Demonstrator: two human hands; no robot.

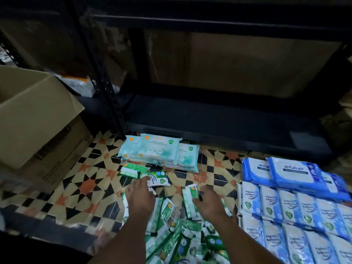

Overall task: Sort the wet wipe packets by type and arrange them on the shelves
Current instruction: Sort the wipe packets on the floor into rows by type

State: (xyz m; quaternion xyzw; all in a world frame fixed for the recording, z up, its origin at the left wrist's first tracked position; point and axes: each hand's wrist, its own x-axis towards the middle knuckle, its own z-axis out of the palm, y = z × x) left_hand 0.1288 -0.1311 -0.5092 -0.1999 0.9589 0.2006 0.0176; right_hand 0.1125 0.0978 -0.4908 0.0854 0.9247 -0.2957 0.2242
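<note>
A heap of green-and-white wet wipe packets [177, 239] lies on the patterned floor in front of me. My left hand [140, 195] reaches forward and touches a green packet [159, 179] lying flat beyond the heap. My right hand [208, 201] grips another green packet [190, 195], held upright above the heap. Pale teal antibacterial packs [158, 151] are stacked by the shelf's foot. Blue antabax packs [297, 173] and rows of blue-and-white packets [295, 216] lie at the right. The dark bottom shelf [219, 119] holds nothing.
An open cardboard box [36, 115] stands at the left beside the shelf's black upright post [106, 86]. A higher dark shelf board [209, 23] runs overhead. Another green packet [133, 168] lies between the teal stack and my left hand.
</note>
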